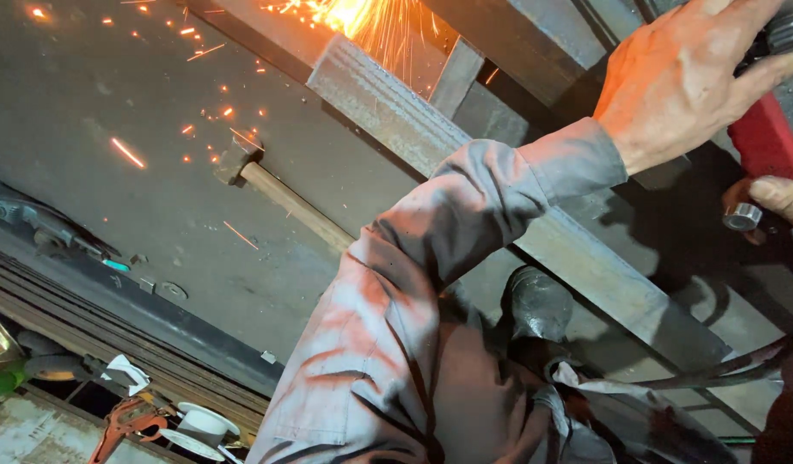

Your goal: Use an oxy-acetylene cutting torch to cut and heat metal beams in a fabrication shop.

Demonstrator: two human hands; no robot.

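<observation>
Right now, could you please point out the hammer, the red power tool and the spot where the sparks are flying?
hammer [284,199]: head view, on the wooden handle.
red power tool [764,137]: head view, on the red body.
sparks [349,13]: head view, on the bright burst at the top edge.

Your left arm wears a long grey work sleeve [431,283], creased and smudged, running from the lower middle of the frame to a loose cuff [577,159] at upper right. Your left hand [680,77] is bare, no glove. Your right hand [779,198], at the right edge, is bare too.
</observation>
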